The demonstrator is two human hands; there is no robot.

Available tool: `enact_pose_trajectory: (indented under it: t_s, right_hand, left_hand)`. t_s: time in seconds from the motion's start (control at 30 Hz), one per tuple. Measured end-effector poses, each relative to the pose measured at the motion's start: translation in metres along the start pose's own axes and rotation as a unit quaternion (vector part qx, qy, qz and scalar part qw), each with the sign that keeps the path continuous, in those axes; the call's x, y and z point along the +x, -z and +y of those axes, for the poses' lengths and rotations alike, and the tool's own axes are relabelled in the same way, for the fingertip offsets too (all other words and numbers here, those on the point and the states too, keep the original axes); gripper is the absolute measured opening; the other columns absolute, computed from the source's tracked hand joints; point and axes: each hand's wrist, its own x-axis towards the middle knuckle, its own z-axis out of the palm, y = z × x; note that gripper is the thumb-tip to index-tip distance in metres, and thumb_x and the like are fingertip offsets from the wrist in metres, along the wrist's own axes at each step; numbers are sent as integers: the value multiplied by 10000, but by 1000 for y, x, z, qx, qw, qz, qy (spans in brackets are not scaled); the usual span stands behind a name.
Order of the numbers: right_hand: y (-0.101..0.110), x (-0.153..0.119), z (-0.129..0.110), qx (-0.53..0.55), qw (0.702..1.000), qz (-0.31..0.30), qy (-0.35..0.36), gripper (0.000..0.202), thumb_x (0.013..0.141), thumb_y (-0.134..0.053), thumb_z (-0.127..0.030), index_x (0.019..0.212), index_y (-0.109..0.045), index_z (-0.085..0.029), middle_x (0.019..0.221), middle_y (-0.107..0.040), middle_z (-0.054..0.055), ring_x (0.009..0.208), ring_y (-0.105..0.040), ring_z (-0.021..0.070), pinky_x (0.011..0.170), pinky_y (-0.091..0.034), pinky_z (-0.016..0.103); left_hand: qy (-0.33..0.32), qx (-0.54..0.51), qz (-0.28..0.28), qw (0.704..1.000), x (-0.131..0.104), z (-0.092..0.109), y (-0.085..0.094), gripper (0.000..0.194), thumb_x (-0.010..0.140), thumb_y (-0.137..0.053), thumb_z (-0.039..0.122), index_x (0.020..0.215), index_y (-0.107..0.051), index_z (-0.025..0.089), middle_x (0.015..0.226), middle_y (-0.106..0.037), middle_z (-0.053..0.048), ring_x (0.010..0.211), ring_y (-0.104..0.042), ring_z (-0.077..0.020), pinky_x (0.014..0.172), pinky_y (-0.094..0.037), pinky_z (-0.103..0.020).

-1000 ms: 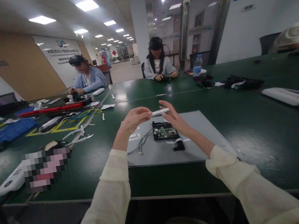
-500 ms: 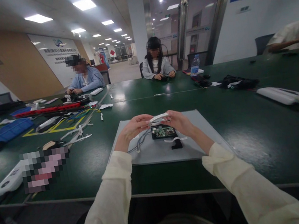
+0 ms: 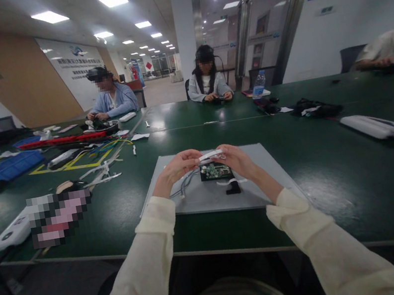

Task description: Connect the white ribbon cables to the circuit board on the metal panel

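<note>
A short white strip (image 3: 210, 155) is stretched between my two hands, just above a green circuit board in a black housing (image 3: 216, 170). Its left end is pinched by my left hand (image 3: 181, 166), its right end by my right hand (image 3: 236, 159). Both hands have their fingers closed. Grey cables (image 3: 187, 183) run from the board's left side under my left hand. A black piece (image 3: 233, 188) with a thin white strip across it lies in front of the board. Everything rests on a grey flat panel (image 3: 199, 205).
On the left lie a white device (image 3: 15, 232), cut white strips (image 3: 104, 170) and a blue tray (image 3: 11, 167). To the right are a long white device (image 3: 371, 126) and a black bundle (image 3: 317, 107). A water bottle (image 3: 259, 84) stands at the back. Several people sit around the table.
The white strip, arched before, now looks flatter between my fingers. Both hands stay nearly in place, and the whole view has shifted slightly.
</note>
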Motion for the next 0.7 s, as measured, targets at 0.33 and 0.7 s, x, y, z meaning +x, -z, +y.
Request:
enact_pose_trajectory:
  t_s: [0.33,0.7]
  right_hand:
    - [-2,0,-1,-33,999,22,7,283,691,-619,-461,707,-538,-190,761,-494,5,825,-513,139,924,-437,374]
    - [6,3,4,-222,966,63,118,291,733,-599,-464,689,-570,-178,844,-560,19,879,-520,157,855,-391,309]
  left_hand:
    - [-18,16,10,1000,0,1,-2,311,591,-758,264,846,-625,144,788,-590,-15,694,-546,-90,673,-446,-214]
    - [-83,47,-14,995,-6,7,-12,413,693,-669,277,1081,-550,203,1188,-517,-83,1026,-519,-184,808,-439,-272]
